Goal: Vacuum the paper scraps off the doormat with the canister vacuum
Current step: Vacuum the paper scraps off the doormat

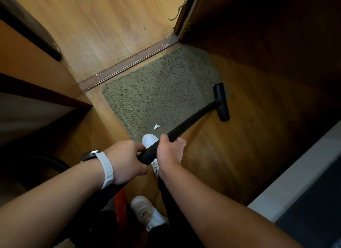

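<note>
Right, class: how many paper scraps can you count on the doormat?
1. One white paper scrap lies on the doormat near its close edge, just ahead of the white shoe. Others may hide under the vacuum wand.

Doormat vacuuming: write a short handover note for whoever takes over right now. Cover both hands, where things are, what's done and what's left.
Left hand: grips the near end of the black wand.
Right hand: grips the wand just ahead of the left.
Nozzle: at the right edge of the doormat, with its near end over the wooden floor.
Done: most of the mat shows no white scraps.
Left: one white paper scrap lies near the mat's near edge, just beyond the toe of the white shoe. Bring the nozzle back across to it.
</note>
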### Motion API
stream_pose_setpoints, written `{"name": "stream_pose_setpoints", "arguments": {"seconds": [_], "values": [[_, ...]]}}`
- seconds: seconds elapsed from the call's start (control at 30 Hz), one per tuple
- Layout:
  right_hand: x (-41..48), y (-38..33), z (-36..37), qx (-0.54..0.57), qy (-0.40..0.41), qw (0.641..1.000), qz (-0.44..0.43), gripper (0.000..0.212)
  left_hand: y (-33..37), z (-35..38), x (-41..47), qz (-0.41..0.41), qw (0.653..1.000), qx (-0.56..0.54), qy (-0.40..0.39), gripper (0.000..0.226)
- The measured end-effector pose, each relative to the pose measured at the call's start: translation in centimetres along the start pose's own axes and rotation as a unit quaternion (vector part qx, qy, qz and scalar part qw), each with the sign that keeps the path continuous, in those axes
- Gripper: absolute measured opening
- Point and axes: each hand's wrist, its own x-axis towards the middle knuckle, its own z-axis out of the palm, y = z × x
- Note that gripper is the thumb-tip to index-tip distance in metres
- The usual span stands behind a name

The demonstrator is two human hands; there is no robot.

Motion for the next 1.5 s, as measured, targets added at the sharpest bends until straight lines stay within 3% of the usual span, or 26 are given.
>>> {"name": "stream_pose_setpoints", "arguments": {"seconds": [0.37, 0.83, 1.5], "values": [[0.4, -0.4, -0.4, -0.013, -0.019, 0.999, -0.023, 0.050, -0.2, 0.8, 0.0, -0.015, 0.999, -0.026, 0.022, 0.032], [2.7, -5.5, 1.1, -0.067, -0.076, 0.988, -0.113, 0.062, 1.0, -1.3, 2.8, -0.047, 0.987, -0.138, 0.069, 0.026], [0.6, -1.2, 1.1, -0.048, -0.115, 0.990, -0.067, 0.058, -0.9, -0.2, -1.4, -0.060, 0.992, -0.086, 0.069, 0.035]]}}
